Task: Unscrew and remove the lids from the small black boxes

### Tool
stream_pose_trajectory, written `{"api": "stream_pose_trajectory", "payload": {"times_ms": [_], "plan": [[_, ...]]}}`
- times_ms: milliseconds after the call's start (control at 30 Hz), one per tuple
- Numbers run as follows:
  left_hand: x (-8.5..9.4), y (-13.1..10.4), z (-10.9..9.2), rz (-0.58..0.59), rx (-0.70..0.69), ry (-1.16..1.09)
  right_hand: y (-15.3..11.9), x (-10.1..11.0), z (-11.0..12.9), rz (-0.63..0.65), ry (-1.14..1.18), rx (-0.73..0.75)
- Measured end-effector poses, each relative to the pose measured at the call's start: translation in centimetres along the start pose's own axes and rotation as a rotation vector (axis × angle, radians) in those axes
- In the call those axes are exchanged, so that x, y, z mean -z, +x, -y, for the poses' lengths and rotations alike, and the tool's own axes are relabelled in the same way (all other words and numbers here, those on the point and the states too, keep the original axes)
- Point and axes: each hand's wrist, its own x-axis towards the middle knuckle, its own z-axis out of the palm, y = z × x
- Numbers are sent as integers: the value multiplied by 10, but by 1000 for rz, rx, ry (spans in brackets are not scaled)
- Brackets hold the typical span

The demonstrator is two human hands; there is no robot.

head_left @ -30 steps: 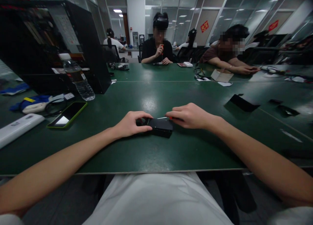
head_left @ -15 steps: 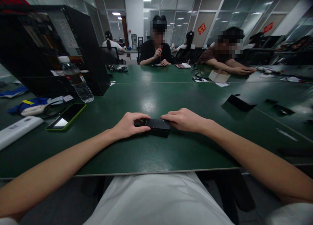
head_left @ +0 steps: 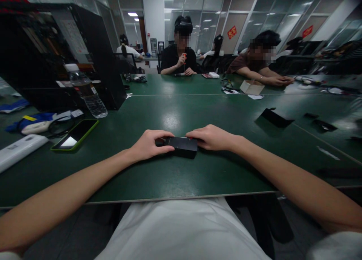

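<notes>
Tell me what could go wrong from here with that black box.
The left hand grips only the left end of the black box, so it might pivot on the tabletop if the right hand pushes at the other end. The right hand also covers the box's far right corner, so a slip there could go unseen from this camera.

The right hand (head_left: 210, 136) has moved a little left since a second ago, and its fingertips have come in against the far right corner of the black box (head_left: 184, 146). The slim metal shaft that showed along the box's far edge has slipped mostly from sight. The seam on the near side seems narrower now, though the dark surface makes that hard to judge.
</notes>
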Motion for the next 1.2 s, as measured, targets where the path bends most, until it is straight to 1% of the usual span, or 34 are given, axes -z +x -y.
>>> {"api": "stream_pose_trajectory", "payload": {"times_ms": [133,300,500,767,933,1033,1200], "plan": [[-2,-1,-2,-18,4,-13,0,3,0,-4,-15,-24],[-3,-2,-4,-22,12,-25,1,0,-5,1,-52,-58],[-3,-3,-5,-27,6,-6,1,-3,-12,-54,-77,19],[-4,-4,-5,-29,-33,73,2,-6,-19,-86,-120,41],[-4,-5,-5,-11,-75,120,1,-10,-26,-120,-180,100],[-4,-5,-6,-13,-77,124,2,-14,-26,-134,-201,127],[-4,-4,-6,-26,-78,119,7,-22,-20,-167,-149,86]]}}
